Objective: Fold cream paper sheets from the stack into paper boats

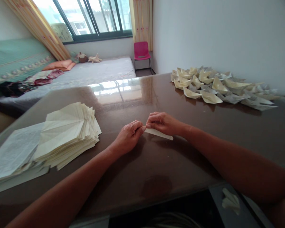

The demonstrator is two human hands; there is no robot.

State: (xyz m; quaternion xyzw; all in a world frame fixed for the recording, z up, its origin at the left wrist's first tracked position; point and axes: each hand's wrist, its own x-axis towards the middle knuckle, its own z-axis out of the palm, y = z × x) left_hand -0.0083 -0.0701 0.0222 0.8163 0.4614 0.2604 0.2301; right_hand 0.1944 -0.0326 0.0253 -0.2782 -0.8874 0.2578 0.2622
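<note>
A small folded piece of cream paper [159, 134] lies on the glossy brown table [156, 164] in front of me. My left hand [128, 136] is closed, its fingertips pinching the paper's left end. My right hand [163, 123] is closed over the paper's top edge, fingers curled and pressing on it. Both hands meet at the middle of the table. Most of the paper is hidden under my right hand.
A stack of folded cream sheets [66, 134] sits at the left, over a pile of printed pages [13, 155]. A heap of finished paper boats [218, 85] covers the far right. Beyond the table are a bed [85, 74] and a pink chair [142, 52].
</note>
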